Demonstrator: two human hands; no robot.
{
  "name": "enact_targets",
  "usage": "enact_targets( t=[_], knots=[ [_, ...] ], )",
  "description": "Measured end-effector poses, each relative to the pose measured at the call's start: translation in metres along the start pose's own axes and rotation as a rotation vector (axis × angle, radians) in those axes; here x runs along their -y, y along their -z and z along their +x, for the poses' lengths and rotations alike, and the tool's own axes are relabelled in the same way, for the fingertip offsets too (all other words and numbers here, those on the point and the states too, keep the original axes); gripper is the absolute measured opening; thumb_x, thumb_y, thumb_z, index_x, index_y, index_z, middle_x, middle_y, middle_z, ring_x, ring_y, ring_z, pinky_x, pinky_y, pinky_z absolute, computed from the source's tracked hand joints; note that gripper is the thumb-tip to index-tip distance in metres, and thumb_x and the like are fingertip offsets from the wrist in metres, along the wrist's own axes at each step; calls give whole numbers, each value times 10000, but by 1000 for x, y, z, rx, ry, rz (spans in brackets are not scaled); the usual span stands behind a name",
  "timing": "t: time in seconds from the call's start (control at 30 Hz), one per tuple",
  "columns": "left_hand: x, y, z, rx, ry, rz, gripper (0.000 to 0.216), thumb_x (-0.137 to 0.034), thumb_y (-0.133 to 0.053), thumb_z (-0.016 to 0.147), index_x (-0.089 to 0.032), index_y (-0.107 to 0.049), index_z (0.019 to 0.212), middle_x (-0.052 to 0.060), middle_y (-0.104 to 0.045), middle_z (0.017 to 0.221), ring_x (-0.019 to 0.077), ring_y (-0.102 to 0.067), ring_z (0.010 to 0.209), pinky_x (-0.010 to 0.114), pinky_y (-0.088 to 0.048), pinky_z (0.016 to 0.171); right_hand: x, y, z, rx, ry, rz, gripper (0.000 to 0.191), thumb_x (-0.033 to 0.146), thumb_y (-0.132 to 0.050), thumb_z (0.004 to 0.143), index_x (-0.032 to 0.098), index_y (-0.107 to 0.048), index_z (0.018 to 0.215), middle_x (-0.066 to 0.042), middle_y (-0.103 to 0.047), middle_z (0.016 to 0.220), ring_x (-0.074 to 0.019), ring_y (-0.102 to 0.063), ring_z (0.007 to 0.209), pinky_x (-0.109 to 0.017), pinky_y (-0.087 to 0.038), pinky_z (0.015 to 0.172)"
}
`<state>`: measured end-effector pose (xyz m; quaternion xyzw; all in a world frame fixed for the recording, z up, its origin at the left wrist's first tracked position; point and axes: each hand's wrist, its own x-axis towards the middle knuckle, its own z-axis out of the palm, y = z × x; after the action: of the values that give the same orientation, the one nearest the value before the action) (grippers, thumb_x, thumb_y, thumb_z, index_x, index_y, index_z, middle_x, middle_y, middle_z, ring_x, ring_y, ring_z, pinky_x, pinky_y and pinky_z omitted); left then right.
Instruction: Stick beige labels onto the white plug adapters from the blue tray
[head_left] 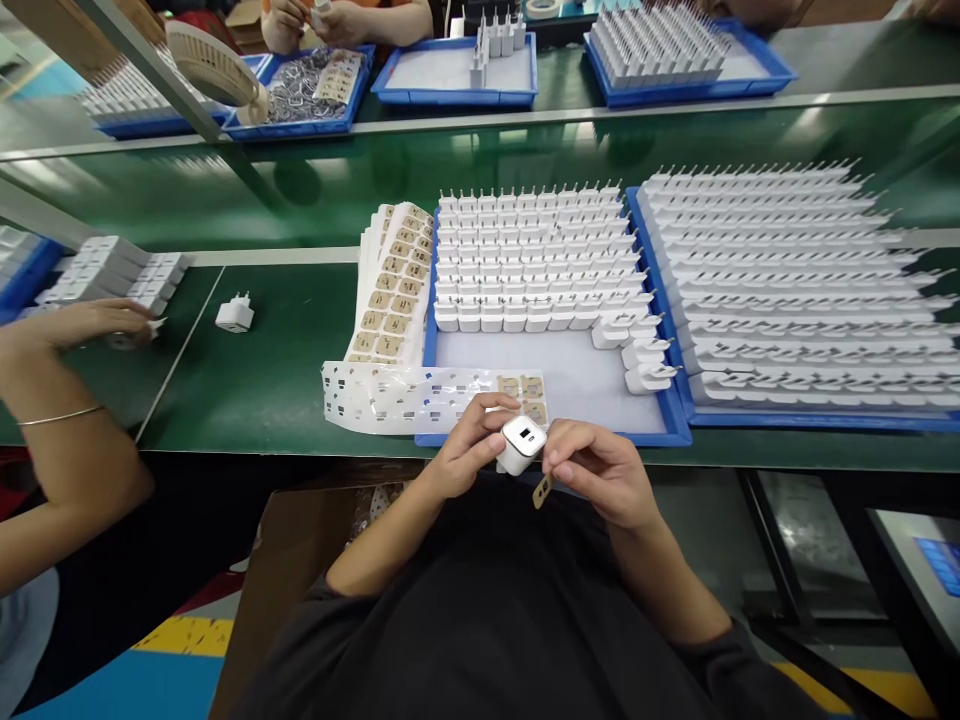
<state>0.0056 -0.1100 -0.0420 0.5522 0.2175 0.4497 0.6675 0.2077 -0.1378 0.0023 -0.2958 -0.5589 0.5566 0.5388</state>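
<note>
My left hand (474,446) is closed round a white charger (522,445), whose port face with two openings is turned up towards me. Between the thumb and fingers of my right hand (600,470) is a small tan sticker (542,491) with cut-outs, hanging just right of the charger and apart from its port face. Behind my hands lies a mostly bare sticker sheet (390,395), a few tan stickers left at its right end. It overlaps the front of a blue tray (555,438) holding rows of white chargers (525,255).
More sticker sheets (390,290) lie left of the tray. A second tray (810,418), full of chargers, stands at the right. One charger (236,313) sits alone on the green bench. A co-worker's arm (67,440) reaches in at left. Across the divider are more trays and a fan (214,65).
</note>
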Motion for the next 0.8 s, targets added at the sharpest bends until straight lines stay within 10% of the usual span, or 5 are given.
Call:
enact_targets(
  t=[0.2,0.37,0.8],
  knots=[
    [1,-12,5,-169,-94,308,342,-398,-439,1077,-237,-708,1215,92,-715,1222,233,-651,1175,388,-502,1036,0,-5,-2,1,26,-36,35,222,-739,922,242,-768,922,-33,-742,792,-171,-660,714,-304,-544,658],
    [-5,-6,3,-42,-166,476,632,-585,-590,976,-278,-528,1524,118,-669,1285,270,-633,1181,421,-517,1038,-1,-11,-4,-25,9,-64,32,250,-741,923,242,-766,904,-30,-745,780,-179,-672,703,-325,-559,677],
    [-10,-1,-1,4,-264,396,515,-280,-736,936,-244,-498,1391,172,-648,1435,288,-642,1342,431,-560,1083,18,-14,5,-199,-159,13,52,266,-770,905,235,-743,937,-1,-698,756,-131,-638,630,-242,-549,558]
  ],
)
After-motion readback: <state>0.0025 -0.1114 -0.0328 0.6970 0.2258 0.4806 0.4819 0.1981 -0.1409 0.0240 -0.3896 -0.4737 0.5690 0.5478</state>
